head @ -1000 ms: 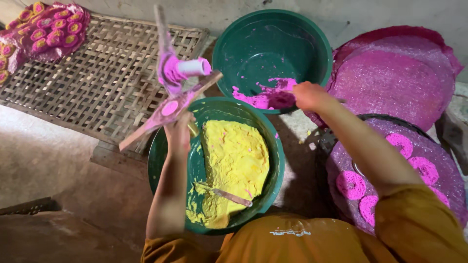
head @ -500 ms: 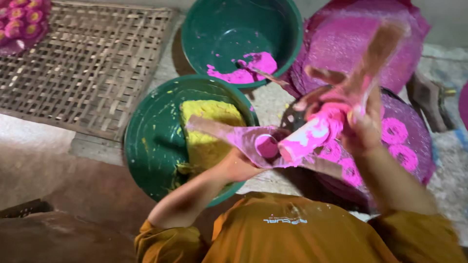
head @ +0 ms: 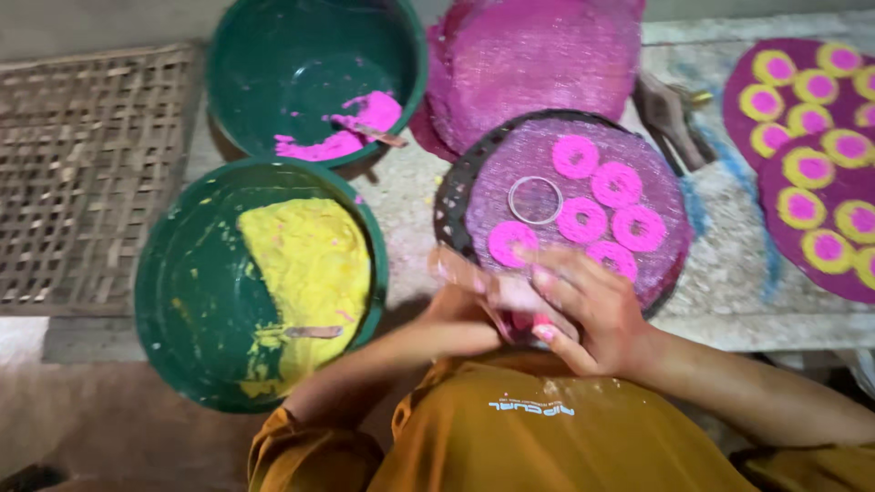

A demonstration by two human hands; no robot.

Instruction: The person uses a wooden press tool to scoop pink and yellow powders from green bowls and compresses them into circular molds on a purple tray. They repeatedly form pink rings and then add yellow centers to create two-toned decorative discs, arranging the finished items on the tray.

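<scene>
Right hand [head: 592, 314] curls over a pink-smeared wooden press [head: 497, 292], grasping it | left hand [head: 460, 319] grips it from below (fingers mostly hidden) | press sits at the near rim of the round tray [head: 474, 173] with pink rings [head: 616, 185] | yellow-dough bowl [head: 182, 301] left, pink-dough bowl [head: 273, 73] beyond.

Orange shirt [head: 547, 437], rolled sleeves, maybe chest logo
</scene>
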